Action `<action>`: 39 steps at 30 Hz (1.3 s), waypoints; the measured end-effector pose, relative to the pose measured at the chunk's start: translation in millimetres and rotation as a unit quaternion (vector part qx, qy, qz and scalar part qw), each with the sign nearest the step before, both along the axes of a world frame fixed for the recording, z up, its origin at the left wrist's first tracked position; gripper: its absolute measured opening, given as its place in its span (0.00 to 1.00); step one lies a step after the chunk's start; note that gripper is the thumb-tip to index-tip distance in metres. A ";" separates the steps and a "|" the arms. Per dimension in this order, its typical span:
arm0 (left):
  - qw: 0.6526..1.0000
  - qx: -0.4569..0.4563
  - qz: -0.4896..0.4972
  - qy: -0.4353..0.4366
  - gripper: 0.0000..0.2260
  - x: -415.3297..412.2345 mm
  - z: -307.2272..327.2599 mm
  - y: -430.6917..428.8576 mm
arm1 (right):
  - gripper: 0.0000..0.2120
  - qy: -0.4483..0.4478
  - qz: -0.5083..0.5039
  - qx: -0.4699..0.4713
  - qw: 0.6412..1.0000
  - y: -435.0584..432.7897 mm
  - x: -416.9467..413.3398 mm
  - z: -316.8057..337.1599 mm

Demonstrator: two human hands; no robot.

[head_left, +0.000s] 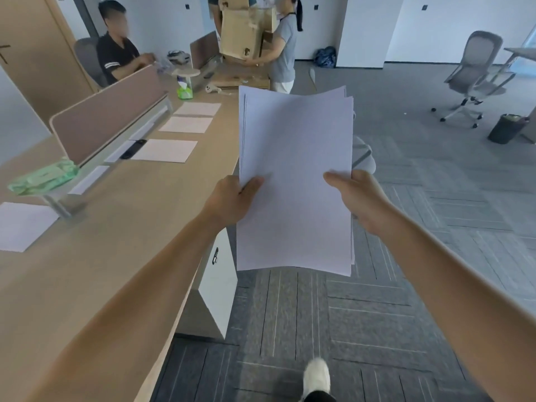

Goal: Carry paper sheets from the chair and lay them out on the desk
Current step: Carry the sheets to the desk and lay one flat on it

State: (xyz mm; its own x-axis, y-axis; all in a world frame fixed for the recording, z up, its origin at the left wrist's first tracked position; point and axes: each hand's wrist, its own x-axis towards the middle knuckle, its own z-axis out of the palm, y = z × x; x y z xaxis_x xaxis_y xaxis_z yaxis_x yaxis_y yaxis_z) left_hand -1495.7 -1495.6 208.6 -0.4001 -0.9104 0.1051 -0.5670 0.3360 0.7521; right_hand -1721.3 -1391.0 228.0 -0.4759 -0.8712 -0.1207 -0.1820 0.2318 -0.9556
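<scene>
Carrying is judged to be the step in hand: a stack of paper sheets (293,184) is held out in front of the body, above the floor and just beside the long edge of the desk (121,242), not yet over it. The stack is gripped at its two sides. The left hand (232,200) is closed on the left edge with its thumb pressed on the top sheet, and the right hand (358,198) is closed on the right edge in the same way. The fingers beneath are hidden by the paper. A white shoe (317,375) is seen low in the view, so a walking stride along the desk is inferred.

For the next move, the stack would need to be brought over a bare stretch of desktop. One hand would have to be freed to peel off the top sheet while the other supports the rest. Thin sheets are likely to cling together, so care would be called for.

One stack is counted in the hands; the sheets in it cannot be counted, though several offset edges show at its top. Four single sheets are laid on the desk: three in a row beside the divider (110,123), at the far (198,108), middle (185,124) and near (165,150) places, and one (23,224) well apart at the left. One whole office chair (475,74) stands far to the right.
</scene>
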 end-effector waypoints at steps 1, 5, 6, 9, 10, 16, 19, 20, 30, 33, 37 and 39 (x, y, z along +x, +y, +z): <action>1.000 -0.001 0.010 0.000 0.27 -5.1 -4.2 -24.9 | 0.28 -0.005 0.012 -0.001 1.000 -28.2 -7.2 -3.4; 0.999 0.003 0.051 -0.007 0.26 -24.1 -22.3 -128.5 | 0.23 -0.015 0.033 -0.017 0.999 -153.0 -37.8 -24.8; 0.998 0.005 0.061 -0.008 0.26 -27.3 -25.0 -153.0 | 0.23 -0.022 0.042 -0.018 0.999 -184.0 -42.6 -29.3; 0.994 0.024 0.105 -0.012 0.25 -28.8 -21.9 -223.1 | 0.24 -0.029 0.087 -0.002 0.996 -280.1 -46.9 -26.1; 0.992 0.027 0.122 -0.008 0.24 -26.7 -19.4 -245.1 | 0.24 -0.032 0.104 0.001 0.994 -313.3 -46.5 -24.6; 0.968 0.053 0.245 0.013 0.20 21.4 -27.5 -358.3 | 0.04 -0.075 0.210 -0.009 0.975 -486.2 2.7 -18.8; 0.955 0.046 0.288 0.059 0.21 50.4 -47.2 -417.3 | 0.08 -0.090 0.267 -0.001 0.959 -565.9 35.0 -28.1; 0.950 0.046 0.301 0.075 0.21 58.1 -51.3 -431.7 | 0.08 -0.096 0.279 0.010 0.955 -588.5 46.2 -31.0; 0.855 0.097 0.458 0.223 0.20 124.4 -93.8 -520.5 | 0.06 -0.097 0.410 0.023 0.907 -756.5 167.2 -70.2; 0.808 0.073 0.539 0.227 0.20 136.5 -109.0 -526.5 | 0.07 -0.105 0.470 0.003 0.876 -786.1 203.7 -89.0; 0.759 0.023 0.598 0.257 0.08 139.8 -118.1 -536.4 | 0.05 -0.174 0.551 0.004 0.817 -822.8 227.6 -116.6; 0.730 0.072 0.636 0.238 0.05 137.5 -128.4 -541.0 | 0.10 -0.179 0.609 0.036 0.772 -841.5 233.1 -138.3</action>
State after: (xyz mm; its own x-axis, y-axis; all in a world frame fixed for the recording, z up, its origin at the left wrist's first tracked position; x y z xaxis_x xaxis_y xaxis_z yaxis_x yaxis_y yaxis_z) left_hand -1358.2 -2036.7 80.3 0.8300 -0.5289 -0.1772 -0.0145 -0.3380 0.9410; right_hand -1488.2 -2232.5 89.7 0.7664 -0.6305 -0.1229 -0.0342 0.1510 -0.9879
